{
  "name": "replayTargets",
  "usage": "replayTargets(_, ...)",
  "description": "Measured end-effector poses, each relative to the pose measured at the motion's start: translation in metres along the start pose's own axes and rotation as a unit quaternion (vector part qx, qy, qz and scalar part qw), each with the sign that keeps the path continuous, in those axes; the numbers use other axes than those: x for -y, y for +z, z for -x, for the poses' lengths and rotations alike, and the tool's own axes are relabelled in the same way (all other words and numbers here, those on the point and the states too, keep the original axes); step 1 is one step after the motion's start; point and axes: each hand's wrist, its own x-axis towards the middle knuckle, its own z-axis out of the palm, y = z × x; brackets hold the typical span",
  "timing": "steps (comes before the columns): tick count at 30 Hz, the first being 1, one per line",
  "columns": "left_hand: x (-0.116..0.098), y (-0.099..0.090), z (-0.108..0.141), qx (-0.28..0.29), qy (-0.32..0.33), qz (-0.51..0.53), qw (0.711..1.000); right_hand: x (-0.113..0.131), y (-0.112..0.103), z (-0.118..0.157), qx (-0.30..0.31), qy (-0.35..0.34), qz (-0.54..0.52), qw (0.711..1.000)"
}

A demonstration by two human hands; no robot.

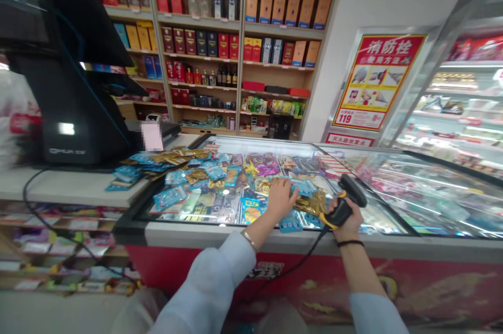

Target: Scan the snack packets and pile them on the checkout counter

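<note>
My left hand (280, 198) lies palm down on the loose blue and gold packets (215, 171), fingers a little spread, gripping nothing that I can see. My right hand (349, 221) is wrapped around the handle of a black and yellow scanner (340, 212), whose head points up above my fist; its cord (301, 263) drops down across the red front of the freezer (184, 232). The packets are scattered over the freezer's glass top, some between my two hands, and a thicker heap reaches left onto the edge of the white bench (74, 183). A black till (78, 148) stands on that bench. Through the glass I see other colourful packs. Beyond the freezer, shelves (243, 61) carry boxes and bottles, with a red and yellow poster (381, 82) to their right.
</note>
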Motion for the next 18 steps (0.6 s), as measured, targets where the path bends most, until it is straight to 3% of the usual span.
replayTargets(4,0.016,-0.031,-0.008,-0.056,-0.034,0.05,0.997,0.006,0.004,0.008,0.0,-0.035,-0.009,0.999)
replayTargets(8,0.075,-0.102,-0.022,-0.118,-0.087,0.03,0.989,0.003,0.037,0.008,0.041,-0.053,-0.007,0.998)
replayTargets(13,0.169,-0.202,-0.014,-0.174,-0.17,-0.06,0.968,-0.032,0.134,0.006,0.159,0.008,-0.03,0.987)
replayTargets(15,0.198,-0.227,0.0,-0.179,-0.222,-0.072,0.956,-0.056,0.177,0.004,0.187,0.055,-0.033,0.98)
replayTargets(18,0.231,-0.245,0.022,-0.162,-0.265,-0.082,0.947,-0.096,0.228,-0.001,0.227,0.136,-0.028,0.964)
